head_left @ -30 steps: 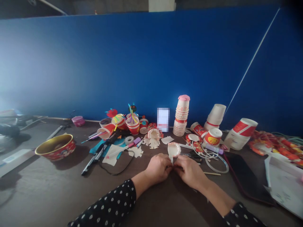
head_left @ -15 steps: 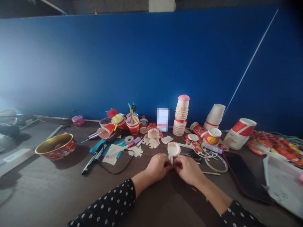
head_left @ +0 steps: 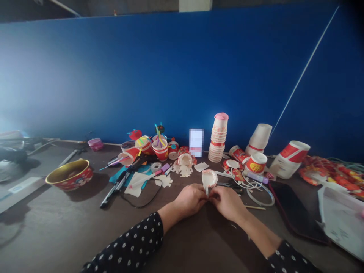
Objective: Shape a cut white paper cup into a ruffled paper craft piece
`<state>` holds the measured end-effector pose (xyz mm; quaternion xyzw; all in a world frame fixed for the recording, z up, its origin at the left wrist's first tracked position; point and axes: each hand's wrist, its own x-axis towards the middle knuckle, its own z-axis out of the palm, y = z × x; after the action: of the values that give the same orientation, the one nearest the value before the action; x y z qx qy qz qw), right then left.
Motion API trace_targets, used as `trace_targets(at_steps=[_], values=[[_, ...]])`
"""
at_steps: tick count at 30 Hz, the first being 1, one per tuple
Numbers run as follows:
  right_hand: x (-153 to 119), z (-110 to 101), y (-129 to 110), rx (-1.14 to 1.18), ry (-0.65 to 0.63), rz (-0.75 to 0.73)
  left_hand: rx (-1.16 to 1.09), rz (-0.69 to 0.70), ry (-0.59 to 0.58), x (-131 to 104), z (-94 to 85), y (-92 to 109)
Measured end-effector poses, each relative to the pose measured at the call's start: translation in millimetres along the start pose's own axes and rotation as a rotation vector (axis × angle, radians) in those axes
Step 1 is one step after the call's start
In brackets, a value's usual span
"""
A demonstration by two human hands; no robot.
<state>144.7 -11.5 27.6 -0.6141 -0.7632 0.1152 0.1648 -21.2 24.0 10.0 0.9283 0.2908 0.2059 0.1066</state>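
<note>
A cut paper cup, white inside with a folded, scalloped red-and-white edge, stands just beyond my fingertips. From its near side a narrow white paper strip hangs down between my hands. My left hand pinches at the strip's lower end, fingers curled. Meeting it from the other side, my right hand is closed in a pinch at the same spot. The fingertips hide the strip's end. Behind the cup lies a similar cut cup shape with white flaps spread out.
Stacked paper cups rise behind my hands. To the left are a red-and-gold bowl, markers, a tape roll and decorated cups. On the right lie a coiled white cable, a dark phone-like slab and white paper.
My hands stay pinched at the strip below the cut cup, with only slight finger movement. The whole view has shifted a little.
</note>
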Motion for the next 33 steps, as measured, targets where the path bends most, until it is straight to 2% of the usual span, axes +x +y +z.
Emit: trace_targets(at_steps=[6,10,17,21,26,33], values=[[-9.7,-2.2,-6.4,-0.197,0.023,-0.100,0.031,0.002,0.017,1.0,-0.9,2.2],[-13.7,-3.1,-12.5,-0.342,-0.027,-0.151,0.042,0.016,0.042,0.7,2.5,1.2],[-11.9,-1.7,-14.9,-0.403,-0.044,-0.272,0.065,-0.018,0.080,1.4,4.6,4.3],[-7.6,4.2,-13.3,-0.457,-0.044,-0.345,0.037,-0.102,0.097,1.1,4.0,7.1],[-3.8,6.5,-10.2,-0.431,-0.025,-0.356,-0.017,-0.133,0.106,0.5,5.2,5.2],[-3.8,0.7,-10.4,-0.344,-0.038,-0.245,-0.057,-0.072,0.043,1.2,1.6,-0.3]])
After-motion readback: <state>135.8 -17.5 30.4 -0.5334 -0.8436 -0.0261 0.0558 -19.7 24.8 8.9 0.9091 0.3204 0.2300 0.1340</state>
